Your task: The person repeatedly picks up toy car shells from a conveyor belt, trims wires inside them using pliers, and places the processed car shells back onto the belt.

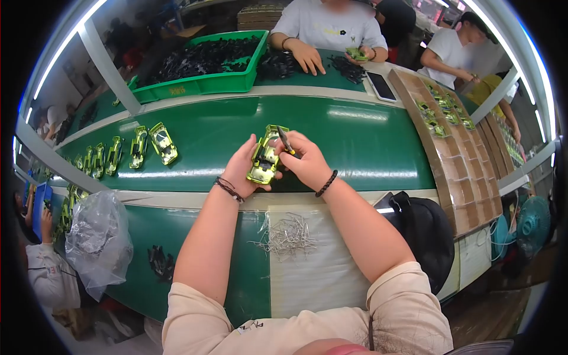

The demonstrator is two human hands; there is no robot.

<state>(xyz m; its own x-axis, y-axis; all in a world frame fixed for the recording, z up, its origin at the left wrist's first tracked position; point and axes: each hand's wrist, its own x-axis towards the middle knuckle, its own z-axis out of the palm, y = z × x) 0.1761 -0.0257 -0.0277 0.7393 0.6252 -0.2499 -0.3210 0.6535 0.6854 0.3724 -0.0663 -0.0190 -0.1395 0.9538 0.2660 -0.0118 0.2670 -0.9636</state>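
My left hand (241, 167) holds a yellow-green toy car shell (264, 155) from its left side, with the shell's open inner side facing up. In my right hand (305, 161) is a tool with a dark tip and a yellow-and-black handle (286, 142), its tip over the upper right of the shell. The fingers of my right hand are wrapped round the handle. Both hands are above the near edge of the green belt (355, 142). Below them, a pile of thin bent metal wires (288, 234) lies on a pale sheet (307, 284).
Several similar shells (163, 144) stand on the belt at left. A clear plastic bag (99, 242), small black parts (160, 262) and a black bag (417, 236) flank my arms. Beyond are a green crate (195, 87), a phone (381, 86), a divided cardboard box (467, 171) and co-workers.
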